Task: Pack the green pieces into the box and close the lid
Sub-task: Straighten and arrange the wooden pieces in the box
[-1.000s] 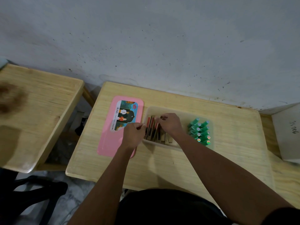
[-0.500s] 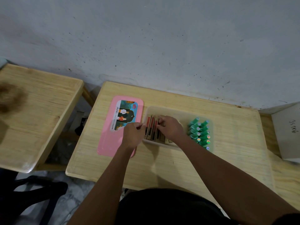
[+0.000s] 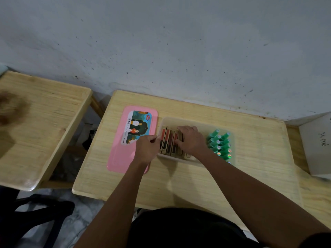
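A translucent box (image 3: 197, 121) stands on the wooden table (image 3: 188, 185). Several green pieces (image 3: 219, 144) with round stickers on their ends are packed in rows at its right end. Flat brown and red pieces (image 3: 167, 140) stand on edge at its left end. My right hand (image 3: 192, 141) lies over them, fingers curled over their far ends and thumb against them. My left hand (image 3: 146, 149) has curled fingers and pinches the box's left rim. The pink lid (image 3: 121, 154) with a picture label lies flat on the table, left of the box.
A second wooden table (image 3: 35, 122) stands to the left across a gap. A grey cardboard box (image 3: 317, 145) with handwriting sits at the right edge. The wall runs right behind the table. A dark chair (image 3: 35, 212) is at the lower left.
My right hand has slid a little to the left over the brown pieces, pushing them together. My left hand stays at the box's left rim.
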Action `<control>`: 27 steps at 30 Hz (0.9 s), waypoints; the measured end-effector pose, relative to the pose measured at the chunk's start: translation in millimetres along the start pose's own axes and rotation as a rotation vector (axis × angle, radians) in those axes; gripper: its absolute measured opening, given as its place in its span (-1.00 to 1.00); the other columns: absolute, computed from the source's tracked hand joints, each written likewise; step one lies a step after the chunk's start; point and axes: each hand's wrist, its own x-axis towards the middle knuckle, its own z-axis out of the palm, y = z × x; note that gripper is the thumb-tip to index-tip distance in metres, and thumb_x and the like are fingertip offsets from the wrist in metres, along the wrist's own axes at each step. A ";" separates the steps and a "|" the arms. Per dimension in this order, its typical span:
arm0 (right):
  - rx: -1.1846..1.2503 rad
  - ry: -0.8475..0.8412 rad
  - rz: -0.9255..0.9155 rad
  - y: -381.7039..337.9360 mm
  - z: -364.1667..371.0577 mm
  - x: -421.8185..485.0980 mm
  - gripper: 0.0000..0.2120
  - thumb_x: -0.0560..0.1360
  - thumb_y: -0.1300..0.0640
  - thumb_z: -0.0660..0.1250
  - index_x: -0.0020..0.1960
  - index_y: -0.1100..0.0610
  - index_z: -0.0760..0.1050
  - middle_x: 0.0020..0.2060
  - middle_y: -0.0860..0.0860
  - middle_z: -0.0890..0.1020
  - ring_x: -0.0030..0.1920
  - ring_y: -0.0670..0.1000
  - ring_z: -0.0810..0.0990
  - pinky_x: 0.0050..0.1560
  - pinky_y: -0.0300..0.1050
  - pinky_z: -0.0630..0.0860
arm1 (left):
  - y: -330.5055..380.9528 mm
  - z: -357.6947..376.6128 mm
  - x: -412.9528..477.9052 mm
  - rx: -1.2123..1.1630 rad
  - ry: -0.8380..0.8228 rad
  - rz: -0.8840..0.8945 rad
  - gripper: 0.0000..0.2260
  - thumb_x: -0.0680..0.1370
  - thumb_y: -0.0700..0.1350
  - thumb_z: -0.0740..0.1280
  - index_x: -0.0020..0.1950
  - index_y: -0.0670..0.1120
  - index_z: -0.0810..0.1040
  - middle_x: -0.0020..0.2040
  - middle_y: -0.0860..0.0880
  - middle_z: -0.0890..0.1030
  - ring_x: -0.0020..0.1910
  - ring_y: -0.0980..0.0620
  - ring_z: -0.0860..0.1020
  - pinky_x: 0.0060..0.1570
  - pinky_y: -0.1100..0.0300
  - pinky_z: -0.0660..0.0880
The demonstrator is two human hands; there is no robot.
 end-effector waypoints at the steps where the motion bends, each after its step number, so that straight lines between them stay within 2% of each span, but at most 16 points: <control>1: -0.008 -0.030 -0.021 1.7 -1.7 1.2 -0.42 0.51 -0.10 0.30 0.48 0.00 0.25 0.41 -0.03 0.39 0.42 0.08 0.25 0.32 0.09 0.34 | 0.0 0.0 -0.3 0.002 -0.002 0.002 -0.78 0.59 -0.12 0.30 0.11 -0.21 0.65 -0.23 -0.07 0.63 -0.31 0.13 0.52 -0.34 0.37 0.37; 8: -0.180 -0.153 -0.090 2.1 -7.8 7.6 -0.34 0.47 -0.20 0.26 0.48 0.04 0.24 0.39 0.05 0.27 0.38 0.12 0.21 0.33 0.13 0.32 | 1.7 -1.2 -2.6 -0.001 -0.008 0.002 -0.79 0.60 -0.12 0.29 0.08 -0.19 0.65 -0.27 -0.02 0.61 -0.33 0.17 0.50 -0.38 0.40 0.38; 14: -0.113 -0.161 -0.069 0.4 -7.7 7.4 -0.38 0.44 -0.18 0.32 0.42 0.05 0.31 0.33 0.07 0.29 0.34 0.11 0.23 0.29 0.11 0.36 | 3.5 -1.1 -3.6 -0.030 -0.012 -0.007 -0.81 0.60 -0.12 0.29 0.06 -0.18 0.65 -0.31 0.05 0.57 -0.33 0.17 0.50 -0.43 0.45 0.37; 17: 0.035 -0.134 -0.046 2.9 -7.4 6.1 -0.41 0.45 -0.12 0.37 0.40 0.05 0.32 0.32 0.06 0.34 0.36 0.09 0.24 0.31 0.09 0.36 | 3.0 -1.1 -3.6 -0.034 -0.010 -0.006 -0.81 0.60 -0.12 0.29 0.04 -0.18 0.66 -0.34 0.03 0.57 -0.35 0.16 0.49 -0.39 0.39 0.38; 19: 0.217 -0.089 -0.006 5.1 -7.5 3.8 -0.51 0.46 -0.06 0.40 0.33 0.02 0.37 0.22 0.03 0.46 0.28 0.06 0.38 0.26 0.04 0.42 | 2.6 -0.9 -3.1 -0.042 -0.009 -0.011 -0.81 0.60 -0.12 0.29 0.05 -0.18 0.66 -0.33 0.03 0.58 -0.34 0.15 0.50 -0.36 0.37 0.38; 21: 0.431 -0.077 0.044 4.5 -8.5 0.0 -0.64 0.48 0.01 0.41 0.22 0.01 0.41 0.05 -0.02 0.55 0.09 0.02 0.53 0.11 -0.04 0.51 | 2.1 -0.9 -3.1 -0.043 -0.012 -0.008 -0.81 0.59 -0.12 0.30 0.05 -0.18 0.66 -0.31 0.03 0.58 -0.32 0.14 0.51 -0.34 0.35 0.39; 23: 0.612 -0.088 0.080 3.0 -10.0 -1.9 -0.73 0.50 0.09 0.40 0.16 0.05 0.44 -0.06 0.00 0.58 -0.01 0.03 0.58 0.01 -0.10 0.54 | 1.3 -1.0 -2.4 -0.034 -0.007 -0.004 -0.81 0.59 -0.12 0.30 0.02 -0.17 0.66 -0.30 -0.03 0.61 -0.32 0.12 0.51 -0.33 0.33 0.41; 25: 0.732 -0.078 0.109 1.8 -13.8 -1.6 -0.76 0.52 0.14 0.38 0.17 0.10 0.45 -0.10 0.04 0.60 -0.07 0.04 0.60 -0.13 -0.19 0.52 | 0.4 -0.8 -1.2 -0.014 0.007 0.006 -0.80 0.59 -0.11 0.30 -0.02 -0.18 0.68 -0.28 -0.12 0.64 -0.34 0.09 0.50 -0.32 0.29 0.42; 27: 0.817 -0.049 0.161 1.3 -17.6 0.1 -0.75 0.54 0.16 0.36 0.20 0.12 0.45 -0.06 0.12 0.63 -0.14 0.01 0.61 -0.32 -0.29 0.50 | -0.2 -0.8 -0.3 -0.013 0.008 0.003 -0.80 0.58 -0.10 0.31 0.01 -0.18 0.68 -0.29 -0.09 0.64 -0.35 0.10 0.51 -0.32 0.31 0.43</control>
